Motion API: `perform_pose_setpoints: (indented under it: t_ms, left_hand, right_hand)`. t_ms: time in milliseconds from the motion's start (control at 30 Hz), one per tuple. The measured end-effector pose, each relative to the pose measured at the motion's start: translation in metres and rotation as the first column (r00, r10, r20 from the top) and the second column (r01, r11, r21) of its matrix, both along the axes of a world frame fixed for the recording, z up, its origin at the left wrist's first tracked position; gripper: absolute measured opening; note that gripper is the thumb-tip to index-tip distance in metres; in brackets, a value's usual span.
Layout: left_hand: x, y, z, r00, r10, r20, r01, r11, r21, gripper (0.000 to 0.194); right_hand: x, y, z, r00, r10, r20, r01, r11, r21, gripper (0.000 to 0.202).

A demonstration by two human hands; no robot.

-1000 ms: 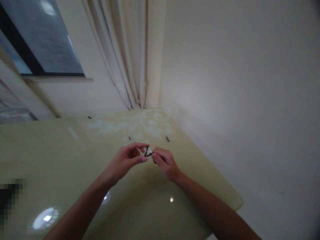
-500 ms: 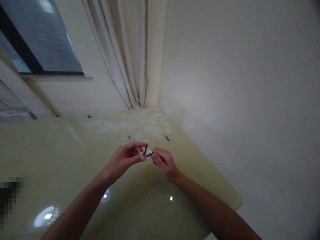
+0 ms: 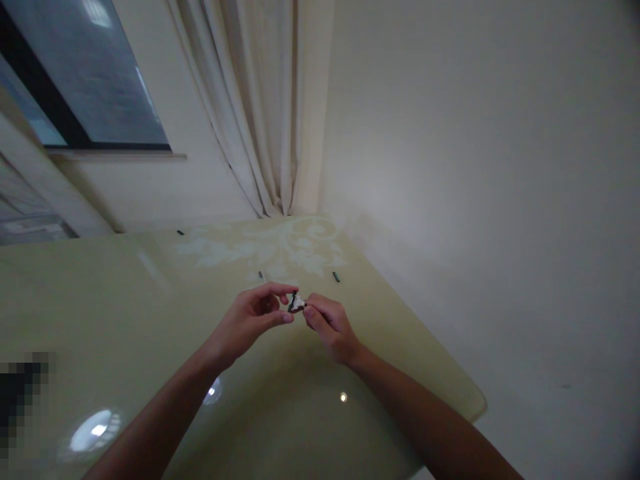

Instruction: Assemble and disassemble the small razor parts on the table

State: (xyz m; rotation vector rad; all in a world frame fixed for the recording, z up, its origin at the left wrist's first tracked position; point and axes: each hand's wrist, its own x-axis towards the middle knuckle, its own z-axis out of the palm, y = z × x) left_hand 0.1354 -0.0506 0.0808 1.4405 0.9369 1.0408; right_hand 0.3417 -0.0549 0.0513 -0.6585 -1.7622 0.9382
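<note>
Over the table, my left hand pinches a slim dark bar, held by its two ends between thumb and index finger. My right hand is closed around a small silver wedge-shaped piece, which looks like the head of a razor handle. Its wide end touches or nearly touches the bar's right side. Whatever lies inside my right fist is hidden.
On the pale green glossy table lie a small dark strip, a thin grey-and-white stick and another dark piece near the back edge. A wall borders the right side; curtains hang behind.
The dark bar and the silver piece have come closer together, and more of the silver wedge shows. Both hands stay almost where they were; the view has shifted slightly.
</note>
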Motion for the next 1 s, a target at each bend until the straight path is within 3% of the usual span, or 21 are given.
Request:
perform_pose_setpoints:
  t_ms: [300,500,633,1000]
  left_hand:
    - [-0.0014,-0.0003,0.0,0.997,0.05,-0.067,-0.046,0.997,0.058,0.044]
    - [-0.005,0.0017,-0.0014,0.99,0.044,-0.133,-0.04,0.999,0.033,0.044]
    - [-0.003,0.0012,-0.0003,0.995,0.05,-0.091,-0.053,0.998,-0.027,0.045]
    - [0.0047,-0.0007,0.0001,0.975,0.161,-0.155,-0.166,0.986,-0.023,0.046]
  right_hand:
    - [0.0013,0.0024,-0.0012,1.0,0.023,0.019,-0.023,1.0,0.006,0.04]
    - [-0.0008,0.0029,-0.006,0.996,0.086,-0.006,-0.085,0.981,-0.172,0.045]
    - [-0.003,0.0011,-0.0073,0.997,0.076,-0.007,-0.076,0.972,-0.224,0.048]
    - [-0.003,0.006,-0.0071,0.996,0.0,0.09,0.014,0.988,-0.157,0.047]
